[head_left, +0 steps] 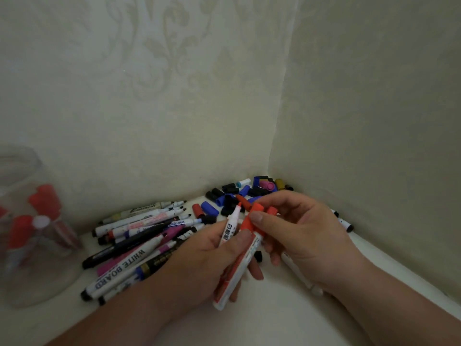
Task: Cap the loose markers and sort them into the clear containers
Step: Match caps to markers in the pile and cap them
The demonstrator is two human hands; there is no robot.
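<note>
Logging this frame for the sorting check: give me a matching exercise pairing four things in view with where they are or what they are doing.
Things:
1. clear jar
2. loose caps
3. left hand
4. right hand

States:
A. pinches a red cap
B. heaped in the corner where the walls meet
C. far left, with red-capped markers inside
D. grips two red markers

Pairs: 1-C; 2-B; 3-D; 4-A

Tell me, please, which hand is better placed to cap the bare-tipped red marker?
Right, probably: the right hand pinches red caps just beside the bare-tipped marker, which the left hand grips with another marker.
</note>
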